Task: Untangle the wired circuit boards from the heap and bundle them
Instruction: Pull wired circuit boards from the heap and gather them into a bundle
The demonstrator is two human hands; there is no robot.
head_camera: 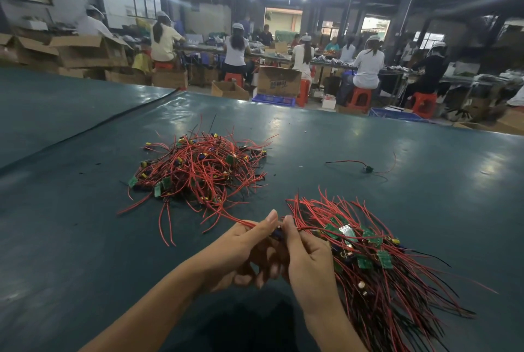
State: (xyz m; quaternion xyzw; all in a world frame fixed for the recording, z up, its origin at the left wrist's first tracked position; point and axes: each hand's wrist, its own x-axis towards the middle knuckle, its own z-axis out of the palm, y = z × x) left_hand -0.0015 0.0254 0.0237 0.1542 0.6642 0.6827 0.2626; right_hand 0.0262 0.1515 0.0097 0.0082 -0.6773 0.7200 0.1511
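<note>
Far left, open brown cardboard boxes (85, 51) are seen behind the glossy dark green table cover (85, 238). Left of centre the tangled heap of red-wired green circuit boards (198, 170) is spread — one red wire (226, 217) from it is pinched by the left hand (243, 249). The gathered bundle of boards (368, 252) is clenched in the right hand (306, 258), its long axis laid far-left to near-right, wires fanned. Beyond, a lone wired board (367, 168) lies apart.

heap (198, 170) ahead, bundle (377, 263) right, bare table (71, 238) left
</note>
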